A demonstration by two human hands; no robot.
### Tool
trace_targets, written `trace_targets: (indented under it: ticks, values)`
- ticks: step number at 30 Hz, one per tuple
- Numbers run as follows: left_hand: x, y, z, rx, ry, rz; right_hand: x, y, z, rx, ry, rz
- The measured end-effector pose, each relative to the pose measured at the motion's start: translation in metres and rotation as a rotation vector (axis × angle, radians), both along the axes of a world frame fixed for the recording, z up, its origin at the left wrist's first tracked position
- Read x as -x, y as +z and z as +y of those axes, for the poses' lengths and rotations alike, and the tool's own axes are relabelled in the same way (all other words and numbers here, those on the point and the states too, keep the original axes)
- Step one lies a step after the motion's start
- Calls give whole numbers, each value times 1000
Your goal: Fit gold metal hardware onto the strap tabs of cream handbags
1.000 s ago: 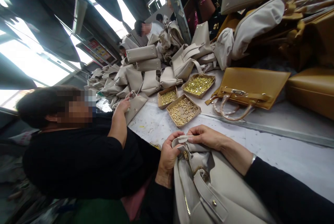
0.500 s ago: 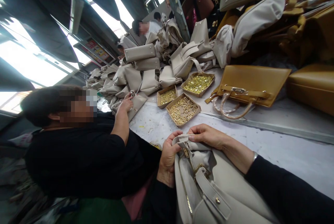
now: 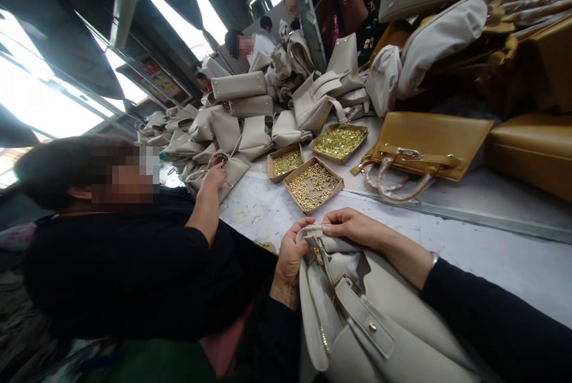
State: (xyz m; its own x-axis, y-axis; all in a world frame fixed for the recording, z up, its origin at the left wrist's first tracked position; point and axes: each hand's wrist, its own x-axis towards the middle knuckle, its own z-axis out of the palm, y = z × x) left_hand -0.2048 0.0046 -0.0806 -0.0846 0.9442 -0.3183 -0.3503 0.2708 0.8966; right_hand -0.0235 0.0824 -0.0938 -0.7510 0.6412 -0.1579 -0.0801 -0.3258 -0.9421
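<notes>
A beige handbag [image 3: 379,323] lies in front of me at the near edge of the white table [image 3: 491,252]. My left hand [image 3: 289,261] grips the bag's top edge from the left, fingers curled round it. My right hand [image 3: 353,227] pinches the same edge from the right, next to a gold fitting. A strap with a small stud crosses the bag's front. Three cardboard trays of gold hardware sit just beyond my hands, the nearest tray [image 3: 313,184] a hand's length away.
A person in black [image 3: 134,264] sits close on my left, one hand on a beige bag [image 3: 226,171]. A mustard handbag [image 3: 429,145] lies flat at right. Piles of beige bags [image 3: 250,115] and mustard bags fill the far side. Other people work at the back.
My hands and the beige bag have stayed almost in place; the bag's strap has shifted slightly. The person beside me has leaned a little to the left.
</notes>
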Motion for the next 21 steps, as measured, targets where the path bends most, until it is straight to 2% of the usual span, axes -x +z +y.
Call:
trace_targets:
  ticks: [2, 6, 7, 9, 11, 13, 17, 21]
  values:
    - [-1, 2, -1, -14, 6, 13, -2, 7, -5, -193, -95, -124]
    - [-7, 11, -3, -24, 36, 74, -7, 38, -26, -965, -385, -481]
    - [-8, 13, -4, -34, 46, 88, -8, 45, -32, -1148, -430, -554]
    - [-10, 16, -5, -59, 70, 112, -9, 54, -44, -1349, -432, -629]
    - [-11, 17, -7, -73, 87, 134, -11, 56, -52, -1369, -367, -661]
    - [-11, 18, -10, -74, 115, 161, -13, 53, -58, -1291, -323, -665]
    - [-14, 22, -16, -56, 163, 164, -19, 50, -62, -1214, -318, -596]
    - [-20, 25, -19, -4, 143, 84, -24, 47, -68, -1165, -332, -542]
